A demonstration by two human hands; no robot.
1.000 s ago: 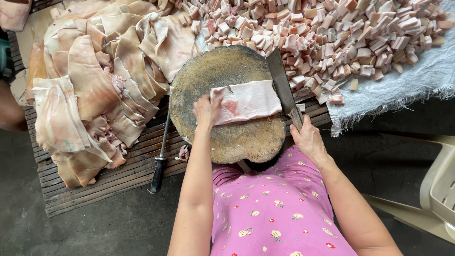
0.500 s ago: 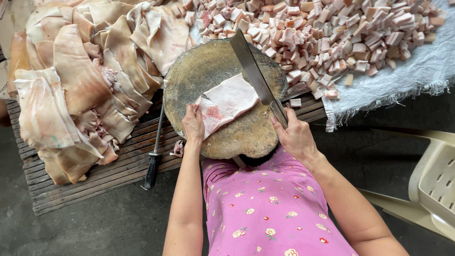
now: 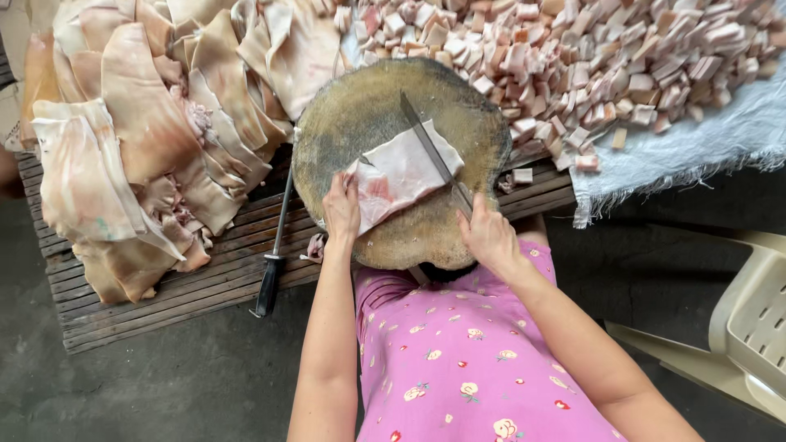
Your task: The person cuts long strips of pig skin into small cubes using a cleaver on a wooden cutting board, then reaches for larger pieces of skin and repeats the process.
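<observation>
A pale slab of pork fat (image 3: 401, 173) lies on a round wooden chopping block (image 3: 360, 115). My left hand (image 3: 341, 206) presses down on the slab's near left edge. My right hand (image 3: 488, 237) grips the handle of a cleaver (image 3: 426, 143). The cleaver's blade stands edge-down across the right part of the slab, cutting into it. I wear a pink flowered shirt (image 3: 458, 352).
A heap of large uncut pork skin and fat slabs (image 3: 147, 131) fills the left of the slatted wooden pallet (image 3: 164, 295). Several small cut cubes (image 3: 589, 65) lie on a white cloth (image 3: 696, 147) at right. A sharpening steel (image 3: 273, 245) lies left of the block. A plastic chair (image 3: 749, 319) stands at right.
The cleaver has swung from the slab's right edge onto the slab, turning edge-down into it. The slab was rotated slightly and my left hand stayed on its near edge.
</observation>
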